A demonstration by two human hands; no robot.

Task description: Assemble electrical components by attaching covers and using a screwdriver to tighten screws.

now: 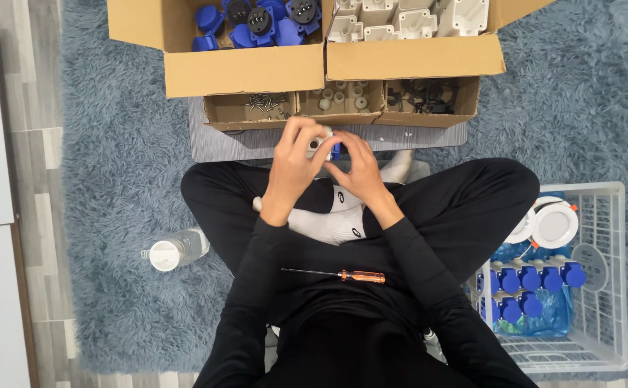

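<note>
While both my hands, left hand point(294, 159) and right hand point(357, 167), close together on the small grey-and-blue plastic socket part point(326, 146), it sits pinched between my fingertips.

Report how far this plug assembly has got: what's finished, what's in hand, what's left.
Done: a row of blue-and-white plugs lies in the white basket. In hand: left hand and right hand grip one white-and-blue piece together. Left: blue inserts and white housings remain in the cardboard boxes. The screwdriver lies on the lap.
</note>
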